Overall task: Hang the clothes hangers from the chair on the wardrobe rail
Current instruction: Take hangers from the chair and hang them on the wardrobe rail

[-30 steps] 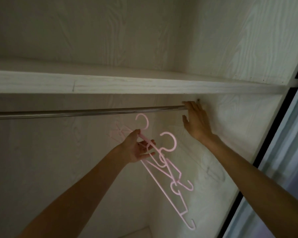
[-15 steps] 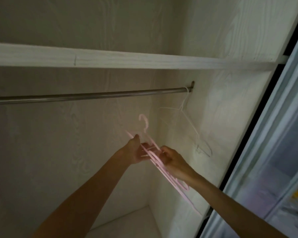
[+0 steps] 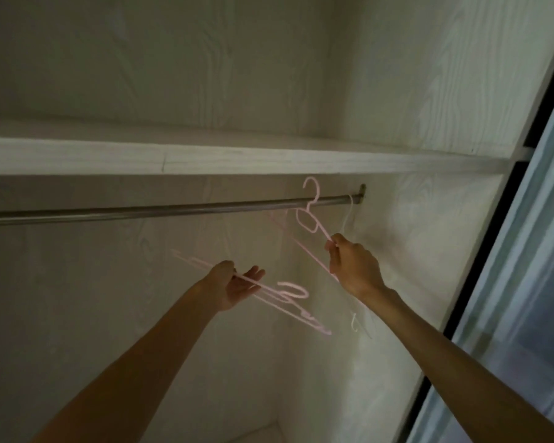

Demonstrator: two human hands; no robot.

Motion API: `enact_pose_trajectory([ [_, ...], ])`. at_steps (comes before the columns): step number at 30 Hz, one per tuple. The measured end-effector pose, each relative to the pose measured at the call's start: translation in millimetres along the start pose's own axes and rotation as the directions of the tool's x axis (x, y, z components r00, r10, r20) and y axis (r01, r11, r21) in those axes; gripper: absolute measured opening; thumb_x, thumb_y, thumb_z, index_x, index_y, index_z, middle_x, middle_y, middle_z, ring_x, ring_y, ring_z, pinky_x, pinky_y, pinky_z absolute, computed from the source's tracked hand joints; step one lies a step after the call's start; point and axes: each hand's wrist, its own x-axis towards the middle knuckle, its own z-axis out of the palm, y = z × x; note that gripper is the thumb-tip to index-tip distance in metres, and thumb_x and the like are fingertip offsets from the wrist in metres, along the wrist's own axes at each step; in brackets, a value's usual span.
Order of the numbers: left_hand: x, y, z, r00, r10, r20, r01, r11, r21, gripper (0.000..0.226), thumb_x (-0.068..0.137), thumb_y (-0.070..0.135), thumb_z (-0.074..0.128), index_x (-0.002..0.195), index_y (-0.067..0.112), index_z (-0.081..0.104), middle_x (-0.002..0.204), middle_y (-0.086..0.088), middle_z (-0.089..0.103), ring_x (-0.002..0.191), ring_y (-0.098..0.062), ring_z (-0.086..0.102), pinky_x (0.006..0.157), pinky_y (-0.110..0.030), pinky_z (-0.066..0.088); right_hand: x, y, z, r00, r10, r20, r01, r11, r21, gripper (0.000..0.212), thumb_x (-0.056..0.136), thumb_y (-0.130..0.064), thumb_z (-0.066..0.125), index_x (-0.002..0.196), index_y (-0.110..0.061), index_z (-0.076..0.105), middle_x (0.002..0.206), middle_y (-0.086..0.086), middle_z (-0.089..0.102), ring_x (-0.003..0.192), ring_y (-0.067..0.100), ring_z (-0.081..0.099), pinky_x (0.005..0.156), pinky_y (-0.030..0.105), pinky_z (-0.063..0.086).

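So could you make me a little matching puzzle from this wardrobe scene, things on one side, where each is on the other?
Things:
1. single pink hanger
2. bunch of pink hangers
3. white hanger
4. shelf

Places:
A. above the rail
B. hanging on the rail by the side wall
C. in the left hand
D. in the right hand, hook raised at the rail

Pairs: 1-D, 2-C, 3-B, 4-A

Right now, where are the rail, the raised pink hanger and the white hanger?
rail (image 3: 173, 209), head view, middle of the metal bar
raised pink hanger (image 3: 306, 220), head view, loop below its hook
white hanger (image 3: 349, 215), head view, thin neck under the rail
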Motion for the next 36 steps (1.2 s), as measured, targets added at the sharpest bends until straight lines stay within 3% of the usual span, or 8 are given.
enact_pose_trajectory([
  [2, 0, 2, 4, 0.999, 0.027, -0.018, -0.027, 1.0, 0.007, 0.03, 0.1, 0.012, 0.028, 0.069, 0.011, 0.031, 0.084, -0.018, 0.06, 0.041, -0.024, 0.066, 0.065, -0.046, 0.056, 7, 1, 7, 1.0, 0.004, 0.022, -0.003, 0.999, -0.042, 0.029, 0.101, -0.028, 0.031, 0.106, -0.008, 0.052, 0.078, 0.006, 0.062, 0.064, 0.02, 0.059, 0.049, 0.02, 0.038],
  [11, 0, 11, 12, 0.998, 0.059, -0.021, -0.06, 0.997, -0.056, 0.026, 0.101, 0.018, 0.031, 0.077, 0.01, 0.034, 0.086, -0.019, 0.059, 0.042, -0.027, 0.066, 0.086, -0.048, 0.046, 4, 24, 20, 0.992, 0.087, 0.094, -0.077, 0.992, -0.101, 0.034, 0.101, -0.03, 0.032, 0.106, -0.008, 0.057, 0.096, 0.011, 0.068, 0.086, 0.027, 0.065, 0.065, 0.027, 0.041],
  [14, 4, 13, 14, 0.998, 0.068, -0.015, -0.069, 0.997, -0.042, 0.025, 0.101, 0.019, 0.031, 0.078, 0.01, 0.034, 0.087, -0.019, 0.06, 0.044, -0.027, 0.067, 0.082, -0.048, 0.051, 15, 19, 12, 0.994, 0.047, 0.098, -0.031, 0.985, -0.167, 0.037, 0.099, -0.035, 0.037, 0.119, -0.01, 0.054, 0.112, 0.012, 0.065, 0.099, 0.027, 0.063, 0.075, 0.031, 0.048],
  [18, 12, 17, 12, 0.997, 0.082, 0.014, -0.081, 0.996, -0.02, 0.028, 0.1, 0.019, 0.033, 0.074, 0.01, 0.033, 0.091, -0.021, 0.062, 0.051, -0.028, 0.07, 0.063, -0.049, 0.058, 52, 0, -2, 0.978, -0.128, -0.163, 0.092, 0.973, -0.212, 0.049, 0.097, -0.029, 0.046, 0.14, -0.011, 0.033, 0.136, 0.013, 0.048, 0.121, 0.029, 0.048, 0.095, 0.038, 0.043],
  [21, 17, 20, 11, 0.998, 0.065, 0.014, -0.065, 0.998, -0.026, 0.028, 0.1, 0.02, 0.034, 0.074, 0.011, 0.034, 0.092, -0.022, 0.062, 0.053, -0.029, 0.07, 0.077, -0.046, 0.048, 84, -9, 1, 0.968, -0.23, -0.102, 0.182, 0.922, -0.343, 0.051, 0.096, -0.024, 0.045, 0.142, -0.01, 0.029, 0.143, 0.01, 0.04, 0.128, 0.028, 0.04, 0.106, 0.038, 0.031],
  [26, 20, 22, 12, 0.999, 0.039, 0.015, -0.039, 0.999, -0.014, 0.031, 0.101, 0.02, 0.034, 0.072, 0.01, 0.034, 0.091, -0.022, 0.062, 0.049, -0.028, 0.069, 0.083, -0.047, 0.047, 110, 12, 6, 0.965, -0.253, -0.073, 0.189, 0.858, -0.478, 0.044, 0.093, -0.025, 0.05, 0.132, -0.007, 0.043, 0.132, 0.012, 0.049, 0.122, 0.029, 0.042, 0.101, 0.04, 0.032],
  [32, 25, 27, 14, 0.999, 0.009, 0.045, -0.008, 1.0, -0.014, 0.025, 0.101, 0.021, 0.034, 0.08, 0.009, 0.036, 0.095, -0.024, 0.062, 0.053, -0.031, 0.07, 0.083, -0.048, 0.048, 115, 51, -8, 0.981, -0.194, -0.011, 0.136, 0.728, -0.672, 0.062, 0.093, -0.027, 0.052, 0.145, -0.008, 0.024, 0.148, 0.009, 0.037, 0.138, 0.028, 0.028, 0.116, 0.04, 0.018],
  [36, 26, 26, 16, 0.996, -0.053, 0.073, 0.055, 0.998, -0.028, 0.021, 0.101, 0.02, 0.033, 0.084, 0.008, 0.037, 0.095, -0.027, 0.062, 0.057, -0.033, 0.071, 0.066, -0.052, 0.057, 108, 53, -12, 0.979, -0.199, -0.052, 0.122, 0.765, -0.633, 0.066, 0.094, -0.034, 0.049, 0.148, -0.009, 0.019, 0.151, 0.01, 0.034, 0.141, 0.027, 0.027, 0.116, 0.041, 0.018],
])
